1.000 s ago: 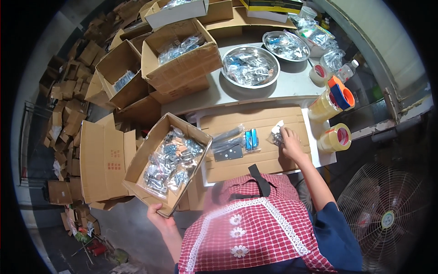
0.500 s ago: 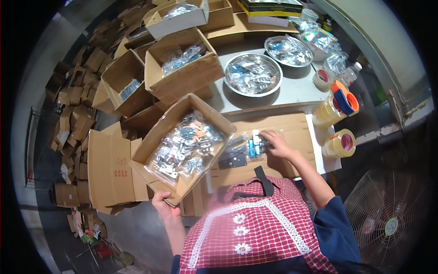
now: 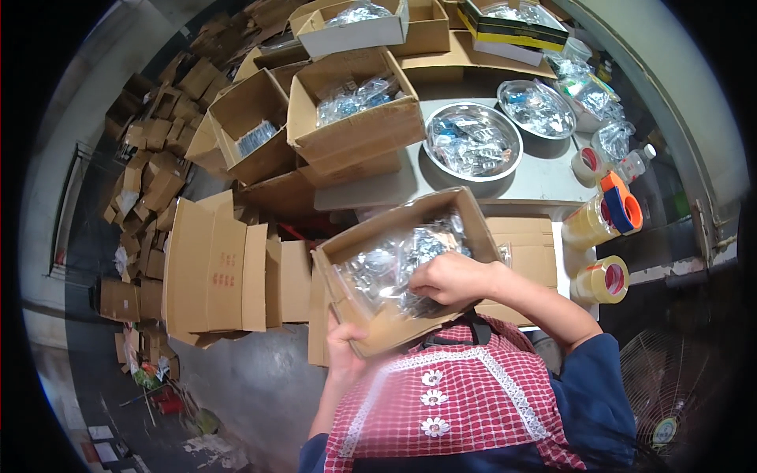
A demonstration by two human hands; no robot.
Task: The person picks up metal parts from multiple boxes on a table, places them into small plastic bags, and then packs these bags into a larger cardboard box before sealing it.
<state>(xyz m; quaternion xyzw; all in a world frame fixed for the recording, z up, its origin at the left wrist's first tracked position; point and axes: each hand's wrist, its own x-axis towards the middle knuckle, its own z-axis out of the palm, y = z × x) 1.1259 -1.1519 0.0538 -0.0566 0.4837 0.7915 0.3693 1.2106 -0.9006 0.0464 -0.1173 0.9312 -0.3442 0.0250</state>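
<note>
My left hand grips the near left corner of an open cardboard box, which tilts toward me. Inside the box lie clear plastic bags of small metal parts. My right hand is over these bags, fingers curled together and pressed down among them. What the fingertips hold, if anything, is hidden behind the hand. Beneath and right of the box shows a flat cardboard sheet, with a bit of a small bag at the box's right edge.
Two metal bowls of bagged parts stand on the white table. Several cartons, including an open one, are at the back left. Tape rolls and an orange-blue tape dispenser line the right edge. A fan stands lower right.
My right hand has left the small packets on the cardboard sheet and come into the box. The box has moved right and covers most of that spot. The view has shifted.
</note>
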